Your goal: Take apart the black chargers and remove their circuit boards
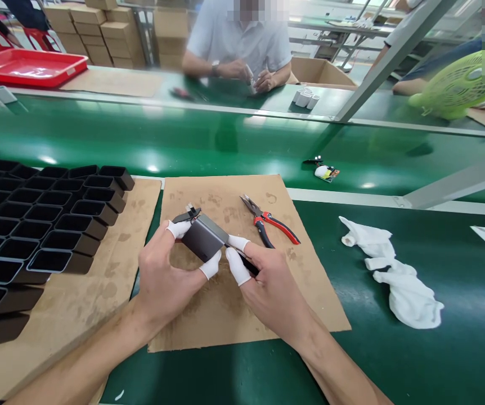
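Note:
My left hand (162, 275) grips a grey box-shaped charger housing (203, 236) between thumb and fingers, which wear white finger cots. A black part with metal prongs (188, 214) sticks out at the housing's far end. My right hand (268, 281) pinches a thin dark tool (246, 263) whose tip touches the near end of the housing. Both hands hover over a brown cardboard sheet (225, 315).
Red-handled pliers (268, 220) lie on the cardboard to the right. Rows of empty black housings (35, 225) fill the left. A white cloth (394, 275) lies at right. A green conveyor belt (183, 140) runs beyond, with a small white part (324, 171) on it. Another person sits across, and a red tray (27, 66) is far left.

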A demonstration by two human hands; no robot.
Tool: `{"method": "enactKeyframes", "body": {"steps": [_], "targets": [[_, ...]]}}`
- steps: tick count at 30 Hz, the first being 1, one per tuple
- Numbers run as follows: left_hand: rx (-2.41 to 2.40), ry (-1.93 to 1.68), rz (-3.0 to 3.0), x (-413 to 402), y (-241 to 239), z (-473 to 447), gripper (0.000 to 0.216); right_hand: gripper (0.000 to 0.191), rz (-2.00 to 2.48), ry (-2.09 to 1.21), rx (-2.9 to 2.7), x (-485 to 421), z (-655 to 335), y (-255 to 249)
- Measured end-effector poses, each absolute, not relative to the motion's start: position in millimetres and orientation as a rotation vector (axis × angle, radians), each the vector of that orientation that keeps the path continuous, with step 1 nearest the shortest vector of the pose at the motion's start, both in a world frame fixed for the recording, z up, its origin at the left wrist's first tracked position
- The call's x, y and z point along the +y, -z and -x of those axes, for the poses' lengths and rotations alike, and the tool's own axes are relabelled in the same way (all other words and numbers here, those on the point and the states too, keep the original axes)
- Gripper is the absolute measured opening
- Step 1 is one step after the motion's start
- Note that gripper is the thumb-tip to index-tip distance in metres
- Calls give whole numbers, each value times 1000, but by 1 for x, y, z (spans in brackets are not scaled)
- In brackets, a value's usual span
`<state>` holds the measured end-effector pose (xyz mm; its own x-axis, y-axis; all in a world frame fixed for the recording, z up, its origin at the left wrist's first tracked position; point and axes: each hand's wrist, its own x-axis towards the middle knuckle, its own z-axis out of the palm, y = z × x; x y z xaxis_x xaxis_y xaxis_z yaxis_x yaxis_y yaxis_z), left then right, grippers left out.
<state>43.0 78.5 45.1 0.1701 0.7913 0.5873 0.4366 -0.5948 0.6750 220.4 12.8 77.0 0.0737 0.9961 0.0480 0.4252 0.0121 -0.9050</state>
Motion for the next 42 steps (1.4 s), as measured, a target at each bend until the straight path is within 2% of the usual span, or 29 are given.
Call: {"method": "enactKeyframes", "body": {"steps": [20, 24, 29, 34, 42], "targets": [[1186, -1442, -2156, 80, -45, -44, 32, 36, 1567, -925, -1456, 14, -219, -77], [1259, -1255, -1818, 85, -46, -43, 34, 38, 1687, -808, -1496, 15, -225, -78], [1069, -1005, -1230, 97, -57, -38, 49, 29, 1711, -584, -1497, 15, -236, -83], [865, -915, -1090, 97, -63, -39, 52, 28, 1605, -321, -1574, 14, -237, -83], [814, -836, -955, 92, -63, -44, 56, 29, 1552, -235, -1574, 7, -232, -87]]}}
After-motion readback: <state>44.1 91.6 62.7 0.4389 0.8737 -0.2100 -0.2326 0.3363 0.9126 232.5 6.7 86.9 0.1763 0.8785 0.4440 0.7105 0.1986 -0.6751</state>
